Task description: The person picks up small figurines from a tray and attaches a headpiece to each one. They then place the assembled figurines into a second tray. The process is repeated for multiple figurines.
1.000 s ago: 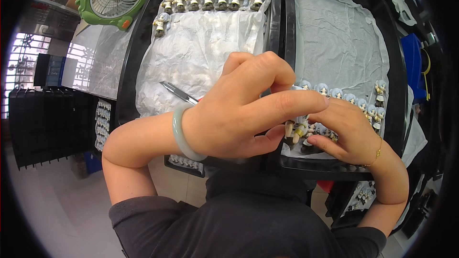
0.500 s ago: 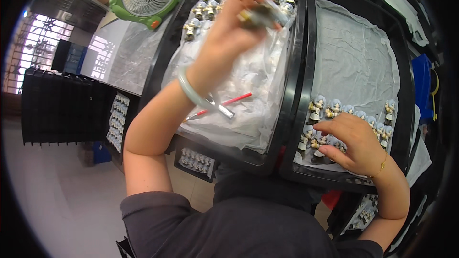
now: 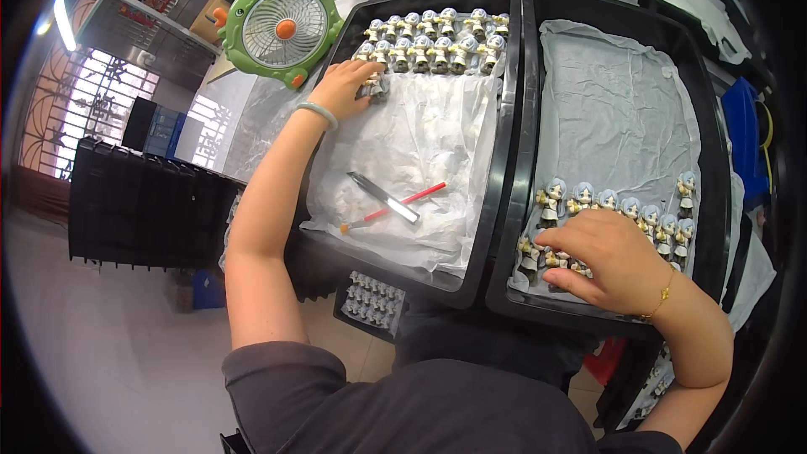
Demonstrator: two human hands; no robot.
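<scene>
Watching remotely: I'm seeing the left hand (image 3: 340, 91) lying over a figurine (image 3: 378, 91) near the far left corner of the left tray (image 3: 492, 202); whether it's gripping, I cannot tell. The right hand (image 3: 609, 256) is standing wide, thumb apart from forefinger, over figurines (image 3: 552, 202) by the right tray's (image 3: 714, 151) near edge. I'm judging them light, stiff, perhaps slippery, small parts probably fragile; I'm favouring a gentle torso pinch.

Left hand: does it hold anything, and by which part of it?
The left hand is at a small figurine and partly hides it; whether it grips, and by which part, cannot be told.
</scene>
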